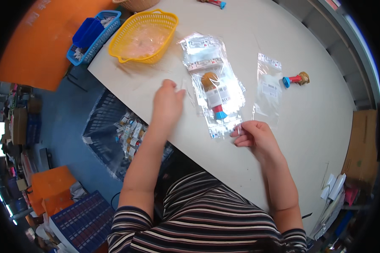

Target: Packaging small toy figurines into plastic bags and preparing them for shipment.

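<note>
My right hand (257, 137) pinches the near corner of a clear zip bag (215, 126) at the table's middle. A small toy figure (210, 81) with a round brown top, red body and blue base lies in or on that bag; a pale label crosses it. Beneath is a pile of similar clear bags (200, 41). Left of the pile, my left hand (167, 103) is over the table, thumb and forefinger apart, and I see nothing in it. To the right lies a flat clear bag (268, 90), beside another toy figure (297, 79) on its side.
A yellow basket (166, 46) containing clear plastic stands at the far left, next to a blue basket (96, 48) with a dark blue tray. Below the table's left edge, a dark blue crate (98, 120) holds several bagged items. Another figure (217, 4) lies at the far edge.
</note>
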A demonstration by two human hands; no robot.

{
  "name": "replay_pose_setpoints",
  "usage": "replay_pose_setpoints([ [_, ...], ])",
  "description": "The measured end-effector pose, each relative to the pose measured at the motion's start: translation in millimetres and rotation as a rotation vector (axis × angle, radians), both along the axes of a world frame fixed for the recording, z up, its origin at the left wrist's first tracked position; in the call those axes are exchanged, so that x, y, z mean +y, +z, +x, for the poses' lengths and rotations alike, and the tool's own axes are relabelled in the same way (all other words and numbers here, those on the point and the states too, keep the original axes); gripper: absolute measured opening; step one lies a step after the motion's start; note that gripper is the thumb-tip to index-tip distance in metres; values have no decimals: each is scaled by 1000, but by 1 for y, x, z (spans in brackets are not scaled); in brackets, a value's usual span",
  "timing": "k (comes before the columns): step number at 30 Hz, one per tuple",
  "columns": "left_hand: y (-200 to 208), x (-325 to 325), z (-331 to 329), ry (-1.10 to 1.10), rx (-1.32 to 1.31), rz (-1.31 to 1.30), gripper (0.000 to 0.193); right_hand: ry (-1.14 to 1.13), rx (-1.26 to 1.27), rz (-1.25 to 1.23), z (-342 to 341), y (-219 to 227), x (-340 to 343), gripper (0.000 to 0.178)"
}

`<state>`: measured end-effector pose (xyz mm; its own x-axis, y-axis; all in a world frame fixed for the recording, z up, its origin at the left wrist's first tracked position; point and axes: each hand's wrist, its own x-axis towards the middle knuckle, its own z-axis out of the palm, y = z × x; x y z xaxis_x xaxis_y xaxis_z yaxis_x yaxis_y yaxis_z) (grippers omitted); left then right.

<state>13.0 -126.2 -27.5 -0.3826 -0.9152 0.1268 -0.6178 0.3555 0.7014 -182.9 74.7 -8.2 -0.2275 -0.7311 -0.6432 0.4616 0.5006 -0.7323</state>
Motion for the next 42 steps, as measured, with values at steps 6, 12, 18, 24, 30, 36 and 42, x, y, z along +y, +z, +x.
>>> replay_pose_setpoints([
  [6, -8, -8, -21, -99, -254, -98, 15, -49, -4, -14, 4, -4, 6, 25],
  [12, -2, -73, 37, 277, -192, -358, 39, -56, 12, -39, 5, -8, 7, 26],
  [18, -17, -61, 12, 24, -242, -463, 72, -70, 58, -59, 10, -13, 9, 25],
  [24, -14, -28, 11, -285, -56, -273, 33, -83, 58, -69, 10, -15, 11, 25],
  [30, -15, -50, 8, -212, 111, -243, 10, -64, 50, -85, 8, -14, 10, 25],
  [36, 90, -144, -22, -25, 353, -452, 17, -92, 57, -90, 9, -15, 13, 26],
  [42, 42, -231, -17, -48, -445, -389, 38, -59, 27, -133, 9, -20, 11, 27],
])
